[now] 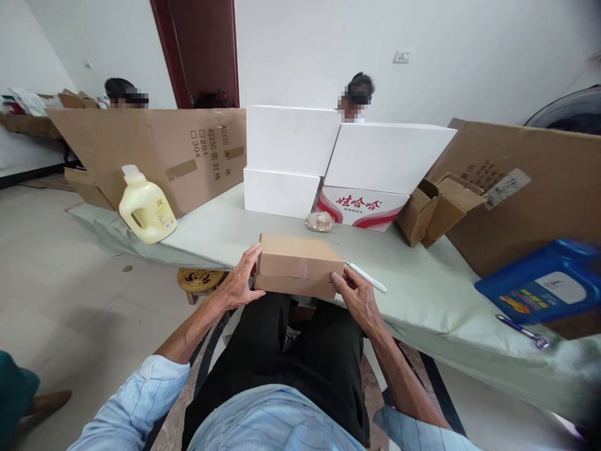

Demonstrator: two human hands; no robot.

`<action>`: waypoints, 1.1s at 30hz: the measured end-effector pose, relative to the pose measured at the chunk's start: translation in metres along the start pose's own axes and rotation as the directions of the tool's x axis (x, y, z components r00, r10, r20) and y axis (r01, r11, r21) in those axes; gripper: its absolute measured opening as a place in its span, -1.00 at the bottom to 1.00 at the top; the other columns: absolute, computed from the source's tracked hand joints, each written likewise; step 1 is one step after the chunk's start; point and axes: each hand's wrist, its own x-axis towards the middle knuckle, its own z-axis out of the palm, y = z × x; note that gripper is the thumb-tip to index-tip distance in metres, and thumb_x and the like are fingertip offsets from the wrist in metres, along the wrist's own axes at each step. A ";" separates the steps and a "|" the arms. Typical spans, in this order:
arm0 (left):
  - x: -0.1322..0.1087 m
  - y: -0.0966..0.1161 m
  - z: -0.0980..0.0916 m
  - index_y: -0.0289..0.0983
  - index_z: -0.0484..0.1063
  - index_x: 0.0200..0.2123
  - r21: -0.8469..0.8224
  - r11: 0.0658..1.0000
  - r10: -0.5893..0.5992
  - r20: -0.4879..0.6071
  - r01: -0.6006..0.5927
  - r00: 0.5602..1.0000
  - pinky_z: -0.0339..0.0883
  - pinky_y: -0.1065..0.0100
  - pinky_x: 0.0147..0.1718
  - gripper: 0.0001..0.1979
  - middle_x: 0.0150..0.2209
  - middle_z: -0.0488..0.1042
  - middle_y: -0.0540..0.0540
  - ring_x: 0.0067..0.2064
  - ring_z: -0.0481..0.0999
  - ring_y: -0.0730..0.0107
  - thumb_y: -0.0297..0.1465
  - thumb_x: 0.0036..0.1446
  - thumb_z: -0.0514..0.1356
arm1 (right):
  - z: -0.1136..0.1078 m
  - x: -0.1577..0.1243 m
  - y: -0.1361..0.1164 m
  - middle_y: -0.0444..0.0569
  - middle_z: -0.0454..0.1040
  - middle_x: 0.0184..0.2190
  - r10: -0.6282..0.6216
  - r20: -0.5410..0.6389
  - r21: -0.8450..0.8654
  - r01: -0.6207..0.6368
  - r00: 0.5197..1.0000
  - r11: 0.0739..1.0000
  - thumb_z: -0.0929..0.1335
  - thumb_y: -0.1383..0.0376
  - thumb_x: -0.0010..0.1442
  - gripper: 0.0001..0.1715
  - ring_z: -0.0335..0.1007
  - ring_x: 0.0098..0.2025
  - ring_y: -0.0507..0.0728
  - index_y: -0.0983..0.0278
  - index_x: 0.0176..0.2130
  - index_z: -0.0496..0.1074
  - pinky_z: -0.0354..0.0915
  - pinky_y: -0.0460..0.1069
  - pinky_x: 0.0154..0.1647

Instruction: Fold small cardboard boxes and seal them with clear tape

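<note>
A small brown cardboard box (300,255) is at the near edge of the table, between my two hands. My left hand (241,279) grips its left end, with the thumb low on the near side. At its right end, my right hand (357,293) holds the near corner, thumb on the front face. A strip of clear tape seems to cross the seam on the near face. Just right of the box lies a white-handled knife-like tool (366,275), its tip partly hidden by the box and my hand. Behind the box sits a roll of clear tape (320,221).
White boxes (292,141) and a red-and-white printed carton (361,210) are stacked at the back. A yellow jug (146,210) stands left, and a blue jug (544,282) lies right beside a purple-handled tool (523,332). Large cardboard sheets flank the table (211,228). Two people are behind.
</note>
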 end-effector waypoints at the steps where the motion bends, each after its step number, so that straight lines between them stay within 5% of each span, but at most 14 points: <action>1: 0.004 0.003 -0.006 -0.06 -0.27 0.58 0.003 1.000 0.009 -0.005 -0.009 1.000 0.21 -0.14 0.47 0.30 0.55 0.02 -0.35 0.56 0.08 -0.21 -0.51 -0.01 0.50 | -0.001 0.004 -0.005 -0.02 0.56 -0.28 -0.006 0.005 -0.007 0.006 1.000 1.000 0.38 -0.23 0.30 -0.31 0.42 -0.26 0.19 0.23 0.08 0.60 0.39 0.03 -0.27; 5: 0.015 0.009 -0.022 -0.11 -0.09 0.55 0.032 0.999 0.037 -0.025 -0.036 0.999 0.30 -0.12 0.41 0.21 0.49 0.12 -0.34 0.52 0.17 -0.22 -0.46 -0.05 0.51 | 0.004 0.021 -0.014 -0.02 0.57 -0.33 -0.009 0.038 -0.062 0.011 0.999 0.998 0.33 -0.28 0.32 -0.29 0.43 -0.30 0.19 0.26 -0.13 0.64 0.35 0.02 -0.32; 9: 0.017 0.003 -0.030 -0.16 0.11 0.46 0.046 0.999 0.028 -0.076 -0.024 0.997 0.43 -0.12 0.29 0.12 0.37 0.24 -0.34 0.40 0.32 -0.21 -0.41 -0.14 0.54 | -0.001 0.043 0.008 0.05 0.60 -0.31 -0.060 0.035 -0.184 0.065 0.998 0.981 0.19 -0.30 0.42 -0.20 0.50 -0.25 0.24 0.25 -0.20 0.64 0.44 0.08 -0.22; 14: 0.020 0.002 -0.039 -0.17 0.15 0.43 0.084 0.996 0.028 -0.134 -0.017 0.991 0.32 -0.21 0.36 0.11 0.31 0.26 -0.32 0.37 0.31 -0.22 -0.35 -0.17 0.57 | -0.037 0.066 0.067 0.23 0.61 -0.06 -0.072 -0.048 -0.664 0.022 0.996 0.747 0.26 -0.02 0.43 -0.50 0.46 0.07 0.38 0.23 -0.12 0.64 0.35 0.27 0.20; 22: 0.025 -0.008 -0.041 -0.15 0.16 0.40 -0.044 0.996 -0.083 -0.116 0.079 0.990 0.50 -0.10 0.19 0.06 0.31 0.21 -0.28 0.35 0.32 -0.16 -0.31 -0.14 0.56 | -0.066 0.065 0.106 0.31 0.55 -0.15 0.134 -0.134 -0.762 -0.189 0.982 0.619 0.35 0.22 0.32 -0.73 0.45 0.01 0.41 0.27 -0.35 0.56 0.36 0.25 -0.01; 29: 0.024 -0.010 -0.042 -0.12 0.17 0.39 -0.096 0.987 -0.135 -0.099 0.126 0.986 0.49 -0.14 0.21 0.02 0.33 0.22 -0.26 0.35 0.33 -0.16 -0.29 -0.10 0.55 | -0.060 0.062 0.078 0.12 0.56 -0.26 0.027 -0.225 -0.664 -0.173 0.974 0.727 0.09 0.11 0.50 -0.44 0.44 -0.27 0.21 0.33 0.08 0.50 0.32 0.06 -0.23; 31: 0.022 -0.011 -0.041 -0.12 0.18 0.39 -0.106 0.986 -0.138 -0.104 0.127 0.985 0.50 -0.14 0.19 0.01 0.32 0.22 -0.26 0.35 0.34 -0.16 -0.29 -0.10 0.55 | -0.050 0.056 0.050 0.06 0.56 -0.26 -0.109 -0.166 -0.617 -0.016 0.980 0.787 0.07 0.02 0.54 -0.38 0.45 -0.28 0.19 0.30 0.15 0.47 0.33 0.04 -0.22; 33: 0.021 -0.011 -0.040 -0.12 0.19 0.38 -0.111 0.986 -0.133 -0.111 0.121 0.985 0.51 -0.13 0.18 0.01 0.32 0.23 -0.25 0.35 0.34 -0.15 -0.29 -0.11 0.55 | -0.037 0.046 0.013 0.03 0.58 -0.24 -0.329 -0.016 -0.547 0.267 0.944 0.793 0.15 -0.05 0.55 -0.42 0.46 -0.29 0.18 0.24 0.11 0.51 0.33 0.03 -0.22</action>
